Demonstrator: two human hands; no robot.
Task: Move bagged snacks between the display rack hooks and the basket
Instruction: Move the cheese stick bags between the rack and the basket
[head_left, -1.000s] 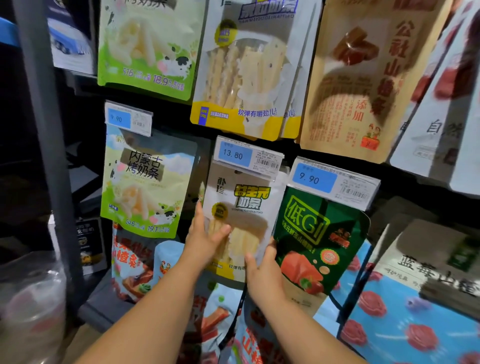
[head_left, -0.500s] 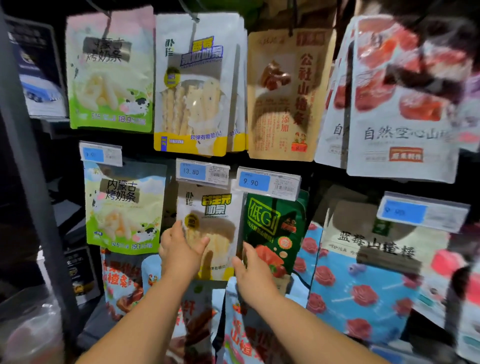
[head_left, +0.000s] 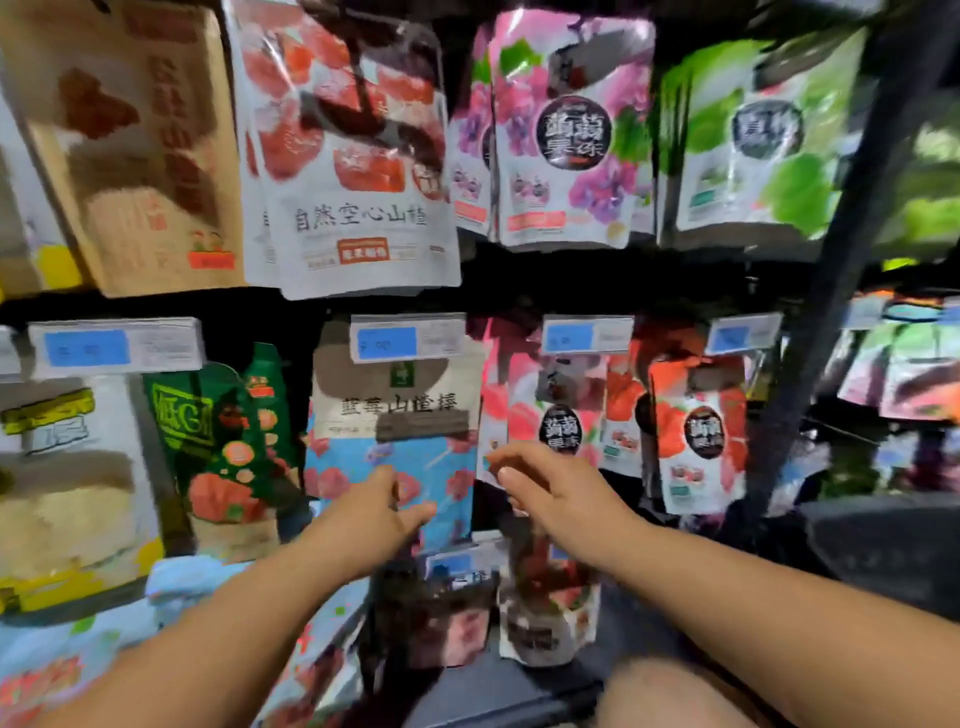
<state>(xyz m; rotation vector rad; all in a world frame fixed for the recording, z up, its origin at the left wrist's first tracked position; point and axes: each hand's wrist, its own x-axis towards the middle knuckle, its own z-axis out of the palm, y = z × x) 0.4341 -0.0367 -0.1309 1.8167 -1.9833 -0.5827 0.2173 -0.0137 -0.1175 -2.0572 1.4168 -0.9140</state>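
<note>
Reaching in, we've got our left hand (head_left: 371, 514) relaxed and empty, and our right hand (head_left: 550, 488) at its 3 o'clock, fingers loosely curled round nothing. The blue-and-beige snack bag (head_left: 358, 415) hangs on the rack at the left hand's 12 o'clock. Too blurry to tell if they're touching. Red jelly bags (head_left: 696, 441) hang at the right hand's 2 o'clock.

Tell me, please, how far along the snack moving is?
Done: nothing I can confirm; no basket is in view and the rack looks stocked. In hand: nothing; the left hand and right hand are empty, reaching toward the blue-and-cream bag. Left: gripping a bag and moving it.
</note>
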